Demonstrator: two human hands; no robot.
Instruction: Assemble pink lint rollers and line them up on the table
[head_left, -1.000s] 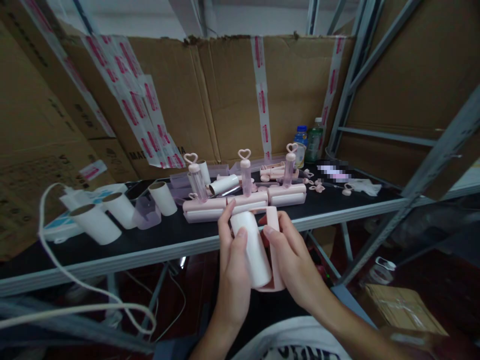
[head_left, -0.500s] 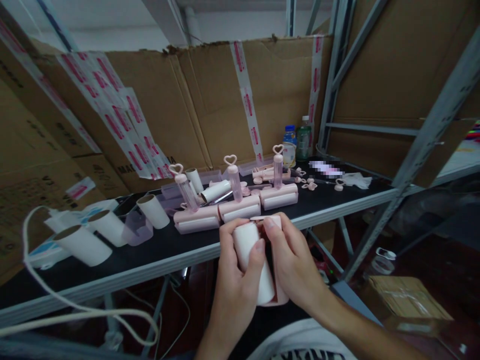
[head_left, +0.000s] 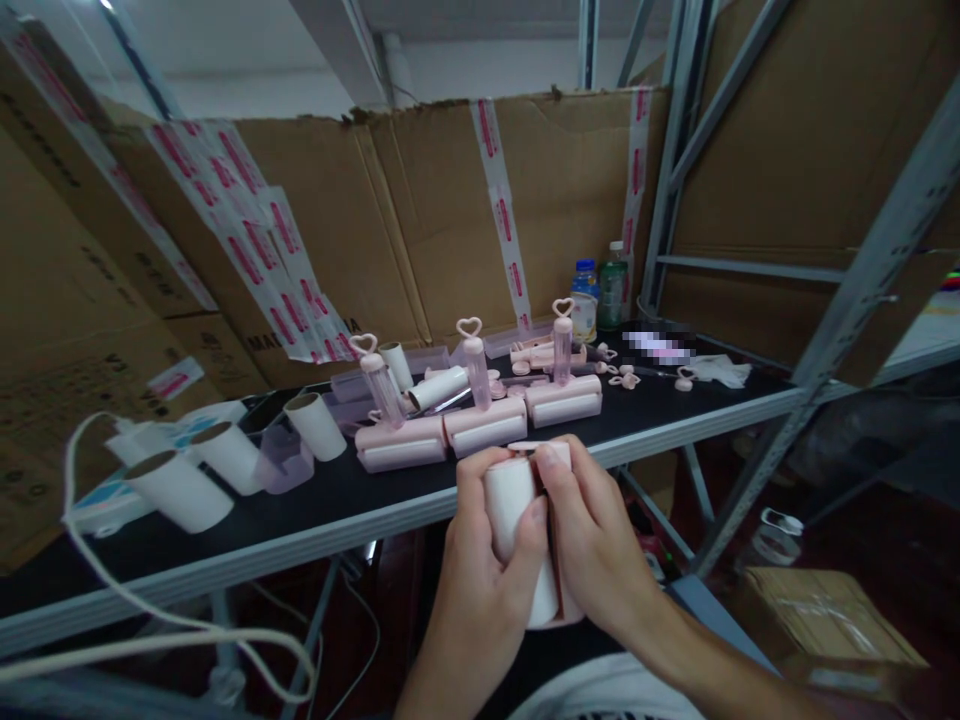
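Note:
In front of the shelf's front edge, both hands hold one piece between them: a white paper roll (head_left: 511,508) set in a pink lint roller case (head_left: 568,602). My left hand (head_left: 480,585) wraps round the roll from the left, its thumb lying across the front. My right hand (head_left: 600,540) grips the pink case from the right, with thumb and fingers at its top end. The fingers hide much of the case. Just beyond, three pink lint rollers (head_left: 486,424) lie in a row, each with a clear upright handle topped by a heart loop.
White paper rolls (head_left: 184,492) with cardboard cores stand at left beside a purple translucent cover (head_left: 289,462). A white cable (head_left: 75,530) hangs over the edge. Small pink parts (head_left: 624,378), tissue (head_left: 720,370) and two bottles (head_left: 583,300) are at the back right. A cardboard box (head_left: 832,615) sits lower right.
The camera view has shifted slightly, so the scene sits a little lower and farther right. Both hands keep their grip on the lint roller, which looks slightly more upright.

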